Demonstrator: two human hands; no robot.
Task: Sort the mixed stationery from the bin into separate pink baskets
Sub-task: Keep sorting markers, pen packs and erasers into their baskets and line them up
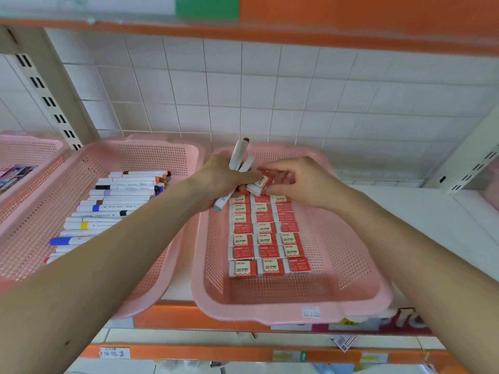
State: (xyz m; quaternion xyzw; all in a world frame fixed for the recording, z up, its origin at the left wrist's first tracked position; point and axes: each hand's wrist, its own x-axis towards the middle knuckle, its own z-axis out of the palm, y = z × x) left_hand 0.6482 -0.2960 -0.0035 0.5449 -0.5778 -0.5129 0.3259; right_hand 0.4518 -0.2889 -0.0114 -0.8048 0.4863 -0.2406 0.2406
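We see the eraser basket (351, 265) as matt pink perforated plastic; the erasers (266, 240) inside it wear glossy paper sleeves. Left of it, the markers (118, 201) have smooth white plastic barrels; behind it gleam glazed tiles (270, 90).

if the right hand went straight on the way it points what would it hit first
Probably the left hand, which grips markers just beside it; the eraser pinched by the right hand seems to touch it, though depth is unclear.
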